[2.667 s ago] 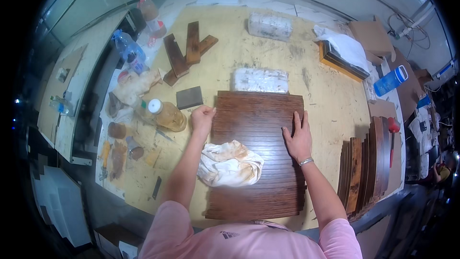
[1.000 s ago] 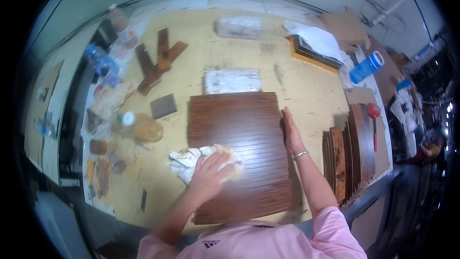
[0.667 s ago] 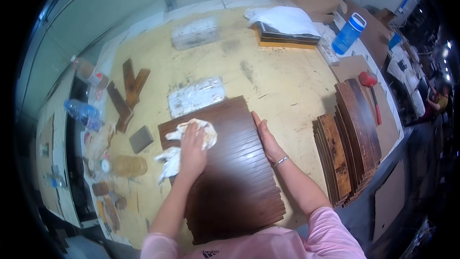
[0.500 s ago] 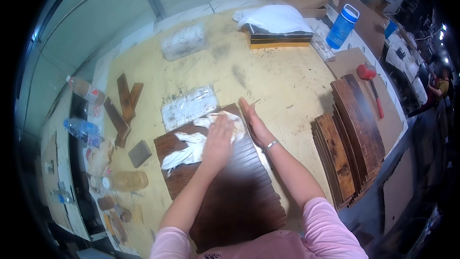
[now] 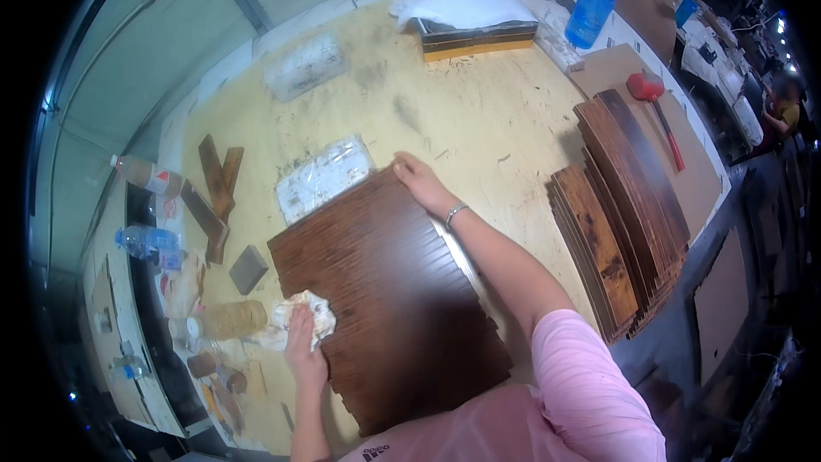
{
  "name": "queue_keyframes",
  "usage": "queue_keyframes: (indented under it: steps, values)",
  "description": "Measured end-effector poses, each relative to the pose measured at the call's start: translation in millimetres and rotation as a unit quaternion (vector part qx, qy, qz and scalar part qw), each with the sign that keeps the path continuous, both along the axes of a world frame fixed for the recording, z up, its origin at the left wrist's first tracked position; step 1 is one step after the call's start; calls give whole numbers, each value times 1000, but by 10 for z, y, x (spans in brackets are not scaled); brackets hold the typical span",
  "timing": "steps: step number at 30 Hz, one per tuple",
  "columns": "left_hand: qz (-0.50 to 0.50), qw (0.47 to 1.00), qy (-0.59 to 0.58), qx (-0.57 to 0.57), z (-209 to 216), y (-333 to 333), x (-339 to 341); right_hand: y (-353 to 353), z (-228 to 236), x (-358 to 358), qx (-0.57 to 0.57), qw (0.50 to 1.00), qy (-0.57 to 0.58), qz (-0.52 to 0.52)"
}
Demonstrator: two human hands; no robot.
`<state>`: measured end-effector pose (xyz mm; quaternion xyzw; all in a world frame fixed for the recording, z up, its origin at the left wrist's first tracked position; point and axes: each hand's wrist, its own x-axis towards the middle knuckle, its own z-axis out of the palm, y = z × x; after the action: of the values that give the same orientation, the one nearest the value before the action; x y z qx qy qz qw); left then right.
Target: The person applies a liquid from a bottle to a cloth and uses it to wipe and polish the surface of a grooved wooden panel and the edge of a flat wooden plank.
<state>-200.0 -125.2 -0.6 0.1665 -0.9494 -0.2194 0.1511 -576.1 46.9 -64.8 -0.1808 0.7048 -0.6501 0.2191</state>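
Note:
A row of dark brown, glossy wooden planks (image 5: 385, 265), packed side by side, lies in front of me. Over its left edge, my left hand (image 5: 305, 355) presses on a bunched white cloth (image 5: 315, 315) with brownish stains. Part of the cloth rests on the planks and part hangs past them. At the far right corner, my right hand (image 5: 423, 186) grips the end of the row, thumb and fingers bent round it. Against the far side sits a white block wrapped in clear plastic (image 5: 325, 178).
Left lie a small grey block (image 5: 248, 269), loose wood pieces (image 5: 218, 180) and bottles (image 5: 231, 319). Brown planks (image 5: 633, 205) are stacked right, beside a red mallet (image 5: 646, 87). A blue bottle (image 5: 592, 8) and a cloth-topped box (image 5: 475, 43) stand far off. Another person (image 5: 782, 107) is at far right.
My left hand has swept the cloth from the far part of the planks toward me and left, bunching it. My right hand has gone from flat along the right side to gripping the far corner.

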Motion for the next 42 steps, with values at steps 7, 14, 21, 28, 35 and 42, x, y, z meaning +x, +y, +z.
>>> queue_keyframes:
  steps: [7, 14, 21, 28, 35, 42]
  values:
    - [280, 930, 13, 239, 14, -160, 939, 1164, 397, 694, 35, 998, 46, -39]
    - [212, 900, 108, 367, 104, 62, 913, 2042, 952, 2786, 171, 891, 414, 70]
    - [117, 900, 130, 400, 225, 272, 858, 2021, 617, 3558, 201, 844, 493, 65]
    - [129, 899, 161, 387, 352, 256, 1217, 2009, 599, 3680, 201, 799, 565, 44]
    - [142, 896, 189, 377, 431, 238, 1487, 2011, 793, 3825, 254, 805, 518, 139]
    - [117, 947, 193, 229, 711, 640, 1530, 1890, 1416, 3745, 285, 939, 149, 118]
